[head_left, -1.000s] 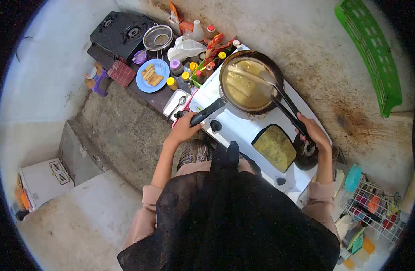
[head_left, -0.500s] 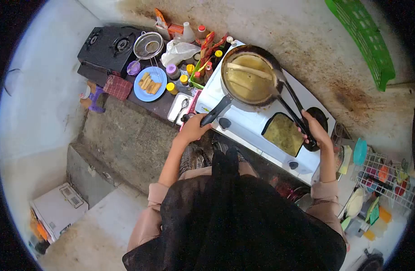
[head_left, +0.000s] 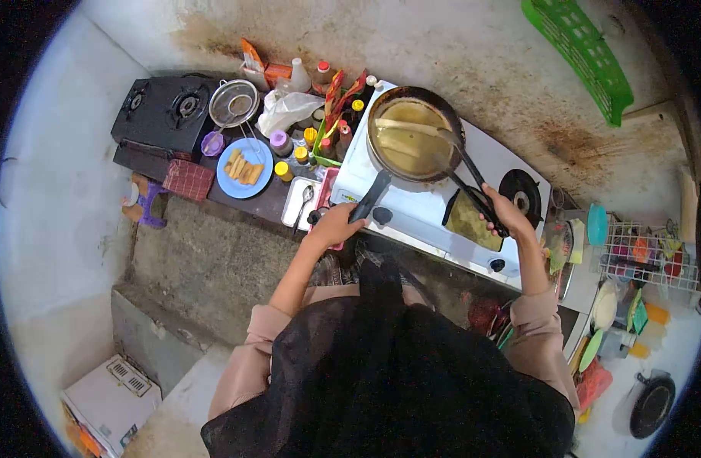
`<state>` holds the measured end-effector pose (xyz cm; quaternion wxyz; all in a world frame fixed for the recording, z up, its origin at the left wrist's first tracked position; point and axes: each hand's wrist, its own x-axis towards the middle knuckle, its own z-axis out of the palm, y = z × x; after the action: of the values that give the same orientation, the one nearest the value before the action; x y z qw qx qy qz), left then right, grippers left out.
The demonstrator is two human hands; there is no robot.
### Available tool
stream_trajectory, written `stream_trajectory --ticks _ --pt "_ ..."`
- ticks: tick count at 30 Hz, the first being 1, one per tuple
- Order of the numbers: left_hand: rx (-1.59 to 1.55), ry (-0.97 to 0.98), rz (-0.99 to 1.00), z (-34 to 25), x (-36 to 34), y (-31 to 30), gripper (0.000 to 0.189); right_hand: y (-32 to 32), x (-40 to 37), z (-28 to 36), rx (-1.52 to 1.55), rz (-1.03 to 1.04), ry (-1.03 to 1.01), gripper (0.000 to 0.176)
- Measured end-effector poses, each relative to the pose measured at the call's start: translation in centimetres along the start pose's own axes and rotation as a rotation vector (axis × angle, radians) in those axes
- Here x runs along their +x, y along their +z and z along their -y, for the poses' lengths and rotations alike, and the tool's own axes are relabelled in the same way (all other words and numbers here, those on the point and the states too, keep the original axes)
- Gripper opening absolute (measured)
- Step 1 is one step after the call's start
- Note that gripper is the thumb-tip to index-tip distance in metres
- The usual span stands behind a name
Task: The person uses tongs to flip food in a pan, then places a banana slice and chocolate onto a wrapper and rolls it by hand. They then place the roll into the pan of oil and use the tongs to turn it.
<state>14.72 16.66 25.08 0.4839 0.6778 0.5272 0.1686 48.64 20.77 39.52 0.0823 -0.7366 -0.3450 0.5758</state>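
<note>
A frying pan (head_left: 381,156) with yellowish oil sits on the left part of the white stove (head_left: 411,206). Pale long rolls (head_left: 408,125) lie in the oil. My left hand (head_left: 337,224) is wrapped round the pan's black handle. In my right hand (head_left: 509,214) are two long black-handled utensils (head_left: 473,191), which look like tongs or spatulas. Their far ends reach into the right side of the pan, partly blurred. Browned rolls (head_left: 243,169) rest on a blue plate (head_left: 265,180) to the left.
Left of the stove are a white tray (head_left: 291,216) with a spoon, several jars, a strainer (head_left: 234,103) and a black two-burner stove (head_left: 156,114). A wire rack (head_left: 641,256) stands at the right. Against the far right wall hangs a green basket (head_left: 579,57).
The camera view has shifted. My right hand and its utensils have moved a little left relative to the stove, uncovering the right burner. My left hand still grips the handle.
</note>
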Motion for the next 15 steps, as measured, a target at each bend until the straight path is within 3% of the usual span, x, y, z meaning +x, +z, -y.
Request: stream_trajectory --ticks 6,9,15 --pt "-0.009 0.056 0.033 0.4 0.1 -0.5 0.043 1.0 1.2 0.7 0.106 -0.111 -0.073 0.05" --pt "0.0 0.094 -0.007 0.6 0.1 -0.4 0.041 1.0 -0.4 -0.2 0.117 -0.076 -0.019 0.049" --pt "0.007 0.05 0.103 -0.2 0.2 -1.4 0.04 2.7 1.1 -0.8 0.151 -0.019 -0.003 0.046"
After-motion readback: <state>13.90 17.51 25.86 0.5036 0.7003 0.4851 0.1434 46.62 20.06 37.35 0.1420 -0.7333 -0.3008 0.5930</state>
